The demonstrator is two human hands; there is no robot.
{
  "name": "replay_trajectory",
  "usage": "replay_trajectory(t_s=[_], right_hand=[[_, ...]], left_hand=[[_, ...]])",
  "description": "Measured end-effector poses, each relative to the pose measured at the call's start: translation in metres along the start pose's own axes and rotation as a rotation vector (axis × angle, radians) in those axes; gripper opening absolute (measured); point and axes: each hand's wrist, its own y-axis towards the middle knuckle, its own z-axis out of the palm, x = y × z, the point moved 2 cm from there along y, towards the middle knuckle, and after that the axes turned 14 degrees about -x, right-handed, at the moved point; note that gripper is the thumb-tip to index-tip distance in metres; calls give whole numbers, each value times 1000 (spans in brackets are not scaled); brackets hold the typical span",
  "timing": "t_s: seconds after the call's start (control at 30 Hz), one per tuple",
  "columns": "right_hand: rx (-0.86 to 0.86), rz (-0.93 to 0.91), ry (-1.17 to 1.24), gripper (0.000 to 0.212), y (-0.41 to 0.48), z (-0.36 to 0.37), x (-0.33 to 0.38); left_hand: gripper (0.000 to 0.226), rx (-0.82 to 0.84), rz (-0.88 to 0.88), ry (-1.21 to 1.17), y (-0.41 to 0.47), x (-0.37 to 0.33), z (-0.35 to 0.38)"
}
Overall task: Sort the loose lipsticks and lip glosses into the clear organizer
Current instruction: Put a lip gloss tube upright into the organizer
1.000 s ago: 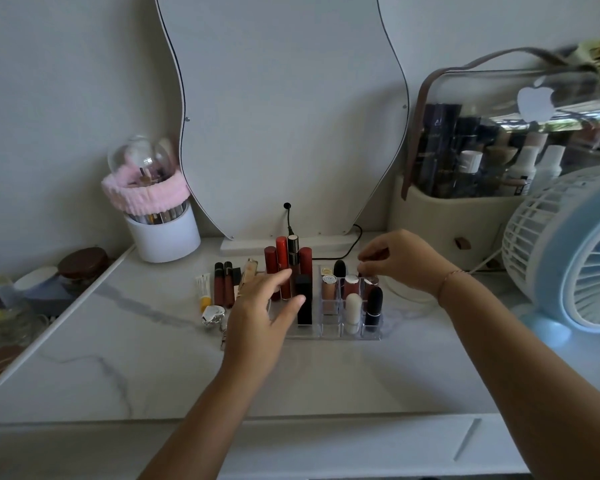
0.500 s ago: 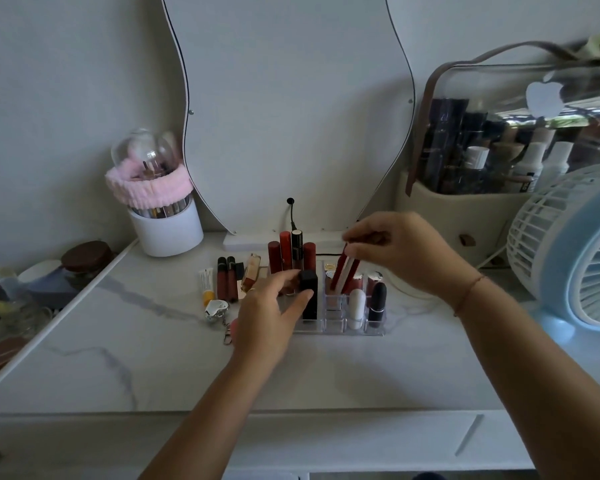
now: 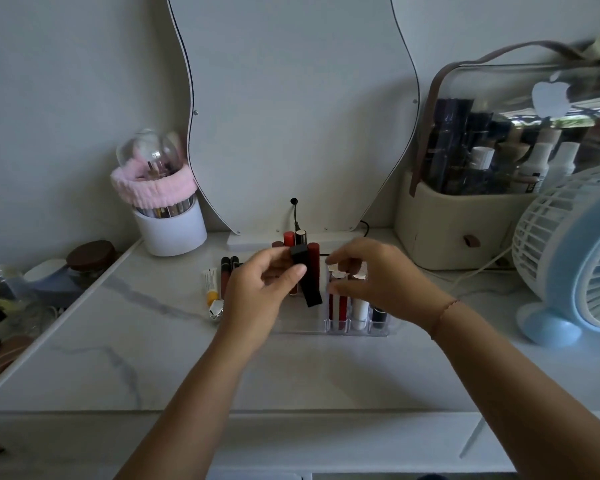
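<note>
The clear organizer (image 3: 302,330) stands on the white marble tabletop (image 3: 160,355) in front of the mirror. My left hand (image 3: 257,296) is shut on a black square lipstick (image 3: 306,277), held tilted above the organizer's left side. My right hand (image 3: 374,278) pinches the tops of two red lip glosses (image 3: 337,308) that stand in a front slot. A white lipstick (image 3: 360,309) and a black one (image 3: 378,315) fill the slots to the right. Tall red tubes (image 3: 314,261) stand at the back. Loose dark glosses (image 3: 225,277), a yellow-capped tube (image 3: 210,282) and a silver piece (image 3: 216,308) lie to the left.
A wavy mirror (image 3: 291,109) leans on the wall, with a black cable (image 3: 294,213) at its base. A white brush cup with a pink band (image 3: 170,223) is back left, a clear-lidded cosmetics case (image 3: 465,230) back right. A blue fan (image 3: 575,258) stands at the right.
My left hand has lifted the black square lipstick out of its place and tilted it. My right hand has lowered the red lip glosses upright into a front slot.
</note>
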Motion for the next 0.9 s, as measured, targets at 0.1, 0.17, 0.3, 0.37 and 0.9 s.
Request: replay_trajectory(t_s=[0.1, 0.17, 0.3, 0.37, 0.9], right_hand=[[-30, 33, 146, 38, 6, -8, 10], [-9, 78, 287, 37, 10, -12, 15], [-31, 147, 563, 34, 15, -24, 8], [-117, 196, 561, 24, 16, -33, -9], [-132, 337, 319, 12, 16, -17, -72]], left_hand=[[22, 42, 31, -96, 4, -23, 4], [21, 74, 67, -113, 8, -39, 10], [26, 53, 139, -69, 16, -57, 19], [27, 0, 187, -5, 17, -54, 14], [17, -69, -51, 167, -20, 25, -34]])
